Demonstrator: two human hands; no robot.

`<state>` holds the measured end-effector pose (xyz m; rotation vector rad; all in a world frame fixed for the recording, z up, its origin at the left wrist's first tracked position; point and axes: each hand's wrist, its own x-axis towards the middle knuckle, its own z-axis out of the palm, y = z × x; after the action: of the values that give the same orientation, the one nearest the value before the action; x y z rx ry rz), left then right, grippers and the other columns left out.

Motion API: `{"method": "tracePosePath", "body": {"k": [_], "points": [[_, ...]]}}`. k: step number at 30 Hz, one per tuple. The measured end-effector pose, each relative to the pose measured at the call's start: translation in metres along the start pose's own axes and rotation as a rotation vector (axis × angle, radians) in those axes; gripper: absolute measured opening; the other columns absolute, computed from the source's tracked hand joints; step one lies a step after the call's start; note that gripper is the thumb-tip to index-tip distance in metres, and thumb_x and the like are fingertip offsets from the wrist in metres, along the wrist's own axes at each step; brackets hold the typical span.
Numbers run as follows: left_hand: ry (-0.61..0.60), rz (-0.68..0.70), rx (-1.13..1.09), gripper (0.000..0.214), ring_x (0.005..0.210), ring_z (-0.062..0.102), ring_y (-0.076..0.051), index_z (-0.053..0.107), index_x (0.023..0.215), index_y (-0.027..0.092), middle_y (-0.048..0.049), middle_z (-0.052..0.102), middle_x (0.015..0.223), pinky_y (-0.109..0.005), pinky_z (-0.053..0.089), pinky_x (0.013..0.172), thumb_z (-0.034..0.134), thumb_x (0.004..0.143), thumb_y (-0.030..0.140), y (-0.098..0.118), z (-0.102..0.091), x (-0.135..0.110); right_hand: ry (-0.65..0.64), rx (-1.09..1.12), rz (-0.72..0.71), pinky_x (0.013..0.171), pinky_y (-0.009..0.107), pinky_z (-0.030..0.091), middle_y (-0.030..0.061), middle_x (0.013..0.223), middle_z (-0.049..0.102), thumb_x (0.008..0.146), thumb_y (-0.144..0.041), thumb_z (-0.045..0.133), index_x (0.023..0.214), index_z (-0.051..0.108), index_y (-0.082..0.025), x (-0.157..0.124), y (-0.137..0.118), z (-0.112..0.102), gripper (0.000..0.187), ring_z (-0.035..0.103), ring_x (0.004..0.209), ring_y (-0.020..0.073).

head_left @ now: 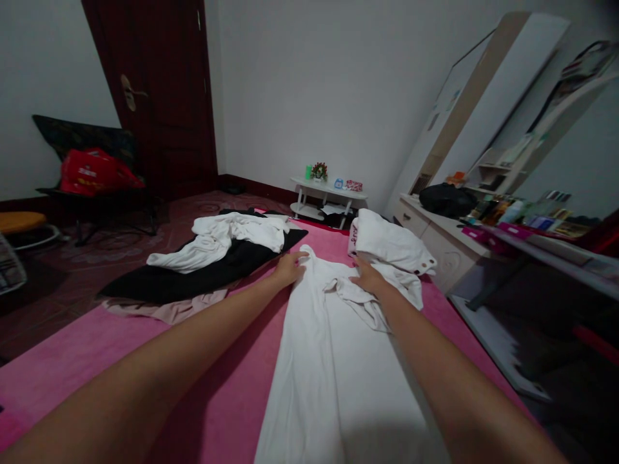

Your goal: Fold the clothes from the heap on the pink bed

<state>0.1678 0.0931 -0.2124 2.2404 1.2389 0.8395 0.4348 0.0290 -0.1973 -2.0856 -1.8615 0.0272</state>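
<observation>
A long white garment (348, 361) lies spread lengthwise before me on a pink bed cover (213, 380), one side folded inward. A short sleeve-like piece (355, 295) lies crumpled across it. At the far left corner, my left hand (290, 267) is closed on the garment's edge. My right hand (366, 277) grips the fabric near the far right side, beside the sleeve-like piece; its fingertips are partly hidden. Just beyond my right hand sits a folded white garment with buttons (391, 241).
To the left lies a pile with a white garment (232, 235), black clothing (193, 280) and a pinkish piece (174, 309). A small white table (329, 188) stands beyond the bed. A cluttered dresser (449, 251) is at right, and a chair holds a red bag (97, 171) at left.
</observation>
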Motion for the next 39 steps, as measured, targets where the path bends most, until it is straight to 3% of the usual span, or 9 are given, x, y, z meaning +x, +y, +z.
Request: {"method": "tracePosePath", "body": {"k": [6,13,18,21,23,27,31,35,39], "points": [[-0.071,0.132,0.027,0.045,0.09,0.064,-0.02,0.071,0.108,0.014,-0.0087,0.071,0.102,-0.028,0.05,0.082,0.051,0.07,0.0,-0.002,0.014,0.009,-0.083,-0.053,0.08,0.081,0.031,0.046,0.0092,0.091,0.069,0.07,-0.022,0.071,0.083,0.068,-0.016,0.02,-0.013,0.006,0.015,0.062,0.09,0.0229],[0.046,0.175,0.16,0.051,0.117,0.053,-0.027,0.065,0.119,0.014,-0.0138,0.058,0.125,-0.04,0.039,0.101,0.046,0.075,-0.002,0.001,-0.024,0.056,0.216,-0.016,0.199,0.089,0.035,0.043,0.0142,0.107,0.061,0.087,-0.023,0.046,0.107,0.058,-0.014,0.045,-0.043,-0.004,0.025,0.056,0.103,0.0251],[0.068,0.134,0.274,0.063,0.137,0.029,-0.033,0.043,0.138,0.01,-0.021,0.025,0.151,-0.044,0.028,0.109,0.057,0.076,0.004,0.003,-0.029,0.064,0.265,0.067,0.112,0.097,0.032,0.04,0.0144,0.123,0.051,0.084,-0.021,0.051,0.125,0.046,-0.011,0.037,-0.055,0.003,0.042,0.051,0.111,0.0215],[-0.053,0.176,0.469,0.057,0.141,0.015,-0.037,0.046,0.134,0.011,-0.0202,0.019,0.154,-0.051,0.021,0.111,0.063,0.08,0.021,0.004,-0.014,0.027,0.222,0.095,-0.072,0.102,0.033,0.036,0.0133,0.129,0.049,0.082,-0.021,0.054,0.124,0.047,-0.014,0.009,-0.052,0.014,0.043,0.046,0.12,0.0222],[-0.159,0.236,0.536,0.051,0.142,0.016,-0.037,0.043,0.134,0.009,-0.0225,0.024,0.152,-0.053,0.019,0.111,0.052,0.089,0.031,0.008,-0.004,-0.007,0.17,0.071,-0.176,0.104,0.035,0.034,0.012,0.128,0.05,0.082,-0.021,0.053,0.12,0.051,-0.016,-0.012,-0.047,0.018,0.038,0.044,0.122,0.0227],[-0.308,0.313,0.515,0.056,0.141,0.019,-0.035,0.032,0.142,0.003,-0.0266,0.025,0.15,-0.05,0.02,0.112,0.031,0.097,0.037,0.025,-0.001,-0.075,0.104,0.009,-0.108,0.1,0.034,0.037,0.0124,0.124,0.054,0.086,-0.028,0.051,0.119,0.053,-0.015,-0.039,-0.037,0.015,0.036,0.049,0.116,0.023],[-0.448,0.437,0.432,0.06,0.143,0.011,-0.034,0.025,0.145,0.003,-0.0246,0.016,0.154,-0.049,0.018,0.114,0.029,0.097,0.038,0.046,-0.019,-0.137,0.123,-0.005,-0.035,0.097,0.033,0.039,0.014,0.123,0.054,0.084,-0.032,0.054,0.122,0.051,-0.012,-0.05,-0.033,0.001,0.043,0.051,0.112,0.0236],[-0.587,0.532,0.296,0.072,0.144,0.009,-0.033,0.016,0.148,0.004,-0.0234,0.01,0.155,-0.048,0.02,0.115,0.038,0.093,0.044,0.064,-0.044,-0.192,0.14,-0.054,-0.145,0.099,0.034,0.037,0.0122,0.127,0.053,0.082,-0.027,0.056,0.122,0.051,-0.015,-0.069,-0.039,-0.008,0.042,0.048,0.117,0.0242],[-0.667,0.543,0.171,0.074,0.137,0.029,-0.035,0.033,0.144,0.008,-0.023,0.026,0.151,-0.044,0.033,0.11,0.049,0.087,0.052,0.083,-0.074,-0.222,0.135,-0.121,-0.072,0.095,0.034,0.039,0.0126,0.129,0.052,0.078,-0.025,0.06,0.125,0.05,-0.017,-0.083,-0.043,-0.008,0.048,0.049,0.116,0.0254]]}}
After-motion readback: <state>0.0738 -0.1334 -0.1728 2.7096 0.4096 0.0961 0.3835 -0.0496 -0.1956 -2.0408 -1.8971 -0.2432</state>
